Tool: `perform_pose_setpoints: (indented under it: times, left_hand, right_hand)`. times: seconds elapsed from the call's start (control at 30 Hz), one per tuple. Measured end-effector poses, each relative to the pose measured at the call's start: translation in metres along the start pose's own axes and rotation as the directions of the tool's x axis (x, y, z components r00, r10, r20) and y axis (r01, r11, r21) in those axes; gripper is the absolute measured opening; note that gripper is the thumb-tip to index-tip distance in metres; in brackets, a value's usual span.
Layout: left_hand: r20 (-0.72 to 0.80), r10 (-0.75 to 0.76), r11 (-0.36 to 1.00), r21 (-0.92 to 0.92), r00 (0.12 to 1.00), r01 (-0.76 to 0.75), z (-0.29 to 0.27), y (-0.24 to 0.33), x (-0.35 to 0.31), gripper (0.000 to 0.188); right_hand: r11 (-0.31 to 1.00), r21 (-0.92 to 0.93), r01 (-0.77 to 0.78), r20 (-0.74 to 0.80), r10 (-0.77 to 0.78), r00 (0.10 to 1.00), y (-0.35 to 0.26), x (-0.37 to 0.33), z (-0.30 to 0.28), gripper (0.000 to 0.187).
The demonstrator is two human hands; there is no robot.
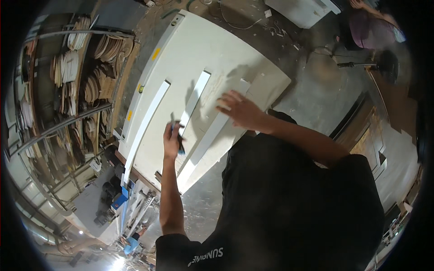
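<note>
My left hand (172, 141) is closed around a slim dark tool (181, 148) with a bluish end; its exact kind is blurred. A narrow grey tip pokes out above the fingers. This hand hovers near the lower end of the middle white strip (197, 92). My right hand (239, 109), fingers spread and holding nothing I can see, is over the right-hand strip (210, 134); whether it touches is unclear. A longer white strip (147, 119) lies to the left. All three rest on a large cream-coloured panel (226, 47).
A long pale spirit level (149, 67) lies along the panel's left edge. Shelves (68, 119) of curved pieces stand at left. A blue clamp-like part (119, 198) is below the panel's lower left corner. People (373, 29) (131, 244) are at far right and lower left.
</note>
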State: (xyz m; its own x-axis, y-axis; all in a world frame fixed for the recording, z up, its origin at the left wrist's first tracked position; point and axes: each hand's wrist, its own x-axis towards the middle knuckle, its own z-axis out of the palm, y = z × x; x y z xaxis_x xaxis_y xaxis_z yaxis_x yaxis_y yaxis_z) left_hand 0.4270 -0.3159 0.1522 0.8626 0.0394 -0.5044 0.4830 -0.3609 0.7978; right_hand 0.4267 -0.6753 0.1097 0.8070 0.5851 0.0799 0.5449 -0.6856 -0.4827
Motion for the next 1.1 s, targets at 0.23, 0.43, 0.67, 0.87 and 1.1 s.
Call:
perform_pose_setpoints:
  times: [0.23, 0.43, 0.67, 0.87, 1.1]
  left_hand:
    - [0.616, 0.415, 0.09, 0.704, 0.669, -0.704, 0.134, 0.149, 0.096, 0.026]
    - [0.883, 0.255, -0.363, 0.465, 0.394, -0.808, 0.197, 0.17, 0.129, 0.029]
    - [0.901, 0.08, -0.468, 0.412, 0.427, -0.782, 0.211, 0.175, 0.13, 0.031]
    - [0.91, 0.032, -0.455, 0.382, 0.414, -0.805, 0.217, 0.183, 0.13, 0.03]
    - [0.902, -0.027, -0.439, 0.376, 0.43, -0.816, 0.217, 0.181, 0.142, 0.03]
  right_hand:
    - [0.979, -0.061, 0.194, 0.09, -0.188, 0.978, -0.01, 0.019, 0.07, 0.083]
    - [0.98, -0.067, 0.185, -0.035, -0.188, 0.982, 0.001, 0.018, 0.077, 0.066]
    - [0.977, -0.035, 0.211, -0.301, -0.211, 0.93, 0.005, 0.015, 0.083, 0.05]
    - [0.975, -0.161, 0.156, -0.313, -0.2, 0.928, 0.002, 0.018, 0.087, 0.023]
    - [0.987, -0.078, 0.141, -0.39, -0.16, 0.907, 0.002, 0.016, 0.09, 0.013]
